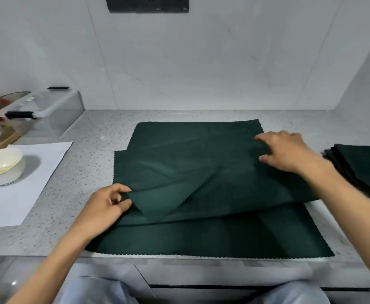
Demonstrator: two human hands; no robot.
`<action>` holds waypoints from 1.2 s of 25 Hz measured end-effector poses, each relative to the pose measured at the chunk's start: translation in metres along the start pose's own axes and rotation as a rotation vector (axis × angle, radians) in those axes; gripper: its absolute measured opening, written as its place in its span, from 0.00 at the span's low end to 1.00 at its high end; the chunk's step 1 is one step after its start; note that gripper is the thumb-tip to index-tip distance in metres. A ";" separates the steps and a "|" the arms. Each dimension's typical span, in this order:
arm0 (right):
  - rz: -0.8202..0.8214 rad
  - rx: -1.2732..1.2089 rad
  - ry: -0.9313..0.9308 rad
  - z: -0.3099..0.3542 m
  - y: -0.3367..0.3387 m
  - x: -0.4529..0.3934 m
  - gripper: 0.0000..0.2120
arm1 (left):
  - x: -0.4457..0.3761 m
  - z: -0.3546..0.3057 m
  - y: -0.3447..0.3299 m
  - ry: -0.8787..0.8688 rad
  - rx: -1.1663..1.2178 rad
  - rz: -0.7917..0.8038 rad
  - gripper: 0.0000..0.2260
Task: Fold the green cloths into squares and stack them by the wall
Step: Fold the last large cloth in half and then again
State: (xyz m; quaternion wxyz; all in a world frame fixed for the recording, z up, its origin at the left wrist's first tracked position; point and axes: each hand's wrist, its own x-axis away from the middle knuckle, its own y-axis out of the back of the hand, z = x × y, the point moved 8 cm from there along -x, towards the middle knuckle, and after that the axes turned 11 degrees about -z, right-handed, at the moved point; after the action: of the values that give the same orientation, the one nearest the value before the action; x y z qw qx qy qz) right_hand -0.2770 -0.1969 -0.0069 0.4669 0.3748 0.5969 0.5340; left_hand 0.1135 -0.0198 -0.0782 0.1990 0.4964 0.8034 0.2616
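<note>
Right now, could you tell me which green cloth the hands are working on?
The top spread cloth at the counter's centre; the stack at right lies untouched.

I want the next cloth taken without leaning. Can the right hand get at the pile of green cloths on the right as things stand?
Probably yes. The right hand lies just left of the pile of green cloths, nothing between them, but it pinches the cloth being folded.
</note>
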 end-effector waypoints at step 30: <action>-0.081 -0.042 -0.045 -0.022 -0.056 -0.022 0.17 | -0.036 -0.014 -0.018 0.006 -0.047 0.014 0.14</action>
State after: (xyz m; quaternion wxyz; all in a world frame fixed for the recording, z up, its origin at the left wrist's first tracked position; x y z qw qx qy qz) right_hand -0.2892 -0.2327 -0.0591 0.5094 0.3523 0.5895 0.5185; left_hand 0.1087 -0.0618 -0.0764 0.2063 0.4965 0.7940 0.2836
